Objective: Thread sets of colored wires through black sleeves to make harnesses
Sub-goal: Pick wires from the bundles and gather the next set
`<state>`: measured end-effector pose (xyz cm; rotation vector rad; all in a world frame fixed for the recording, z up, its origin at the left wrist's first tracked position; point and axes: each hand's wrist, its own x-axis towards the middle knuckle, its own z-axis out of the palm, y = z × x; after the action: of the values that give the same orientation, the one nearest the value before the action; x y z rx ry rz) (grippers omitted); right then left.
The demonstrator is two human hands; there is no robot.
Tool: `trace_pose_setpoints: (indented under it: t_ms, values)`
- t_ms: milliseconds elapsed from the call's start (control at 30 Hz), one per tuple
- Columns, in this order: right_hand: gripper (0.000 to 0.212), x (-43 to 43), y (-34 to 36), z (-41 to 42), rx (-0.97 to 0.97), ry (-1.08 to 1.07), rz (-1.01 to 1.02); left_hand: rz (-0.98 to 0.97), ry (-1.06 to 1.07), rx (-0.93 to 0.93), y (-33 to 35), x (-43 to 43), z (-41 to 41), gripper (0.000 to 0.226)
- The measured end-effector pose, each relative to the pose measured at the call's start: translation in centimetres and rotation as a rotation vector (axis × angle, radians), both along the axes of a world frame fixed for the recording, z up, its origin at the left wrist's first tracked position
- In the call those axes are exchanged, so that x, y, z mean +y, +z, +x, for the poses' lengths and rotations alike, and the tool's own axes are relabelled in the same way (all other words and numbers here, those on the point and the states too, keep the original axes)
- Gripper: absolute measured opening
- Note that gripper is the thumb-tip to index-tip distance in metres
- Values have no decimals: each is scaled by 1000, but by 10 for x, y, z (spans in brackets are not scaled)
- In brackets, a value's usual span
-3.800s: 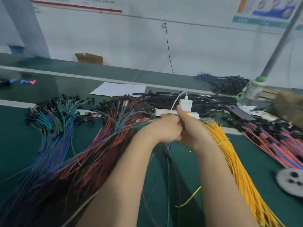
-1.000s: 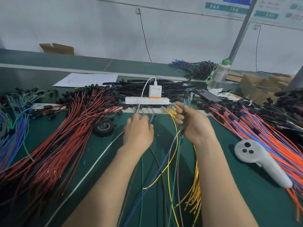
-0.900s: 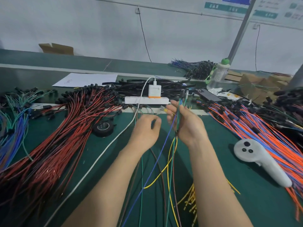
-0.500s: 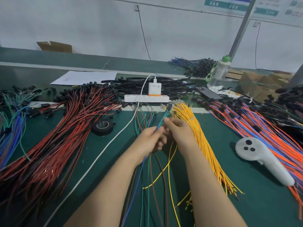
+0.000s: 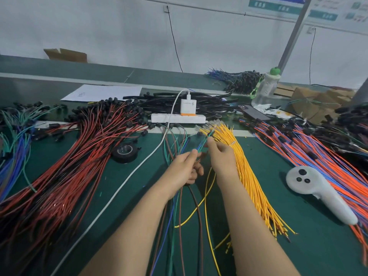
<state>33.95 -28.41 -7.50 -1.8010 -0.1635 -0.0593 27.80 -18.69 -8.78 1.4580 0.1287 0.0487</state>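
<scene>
Now you've brought both hands together over the desk (image 5: 266, 176), so the set looks gathered and ready for one of the black sleeves (image 5: 199, 102): your left hand (image 5: 185, 170) pinches the blue and green wires (image 5: 202, 147), your right hand (image 5: 221, 158) nips their tips, just beside the yellow wire bundle (image 5: 249, 172).

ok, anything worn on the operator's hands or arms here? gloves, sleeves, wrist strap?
Nothing visible. Bare left hand and bare right hand are ungloved, no rings seen. Left forearm and right forearm are uncovered down to the frame edge: no sleeves, watch or strap.
</scene>
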Motion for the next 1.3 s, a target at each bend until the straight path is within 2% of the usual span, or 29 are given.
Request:
trace_pose_setpoints:
  t_ms: [67, 167, 300, 467, 700, 767, 867, 1067, 1167, 1233, 1300]
  values:
    - [31, -3, 2, 1, 72, 40, 75, 38, -1, -9, 0, -1, 0, 31]
    - [28, -6, 2, 1, 72, 105, 109, 39, 15, -9, -1, -2, 2, 30]
    - [25, -10, 6, 3, -4, 188, 79, -182, 114, 44, 1, 1, 2, 27]
    - [27, -10, 4, 4, -81, 184, 50, -334, 168, 81, 7, 2, 1, 24]
    - [27, -14, 6, 4, 27, 378, 126, -536, 118, 132, 9, 7, -1, 16]
    - [28, -13, 4, 5, 29, 345, 89, -469, 104, 145, 10, 5, -2, 18]
    - [30, -8, -2, 7, -39, 163, 1, -347, 111, 134, 11, 3, -2, 21]
    - [28, -7, -5, 7, 7, 152, 12, -332, 65, 103, 10, 2, -4, 18]
    - [16, -4, -8, 7, -5, 20, -59, -289, 77, 61, 7, -1, -3, 19]
    - [20, -2, -6, 3, -33, -36, -25, -191, 113, 31, 4, -4, -1, 21]
    - [13, -1, -2, 0, -90, -10, -58, -59, 128, -10, 1, -6, 0, 22]
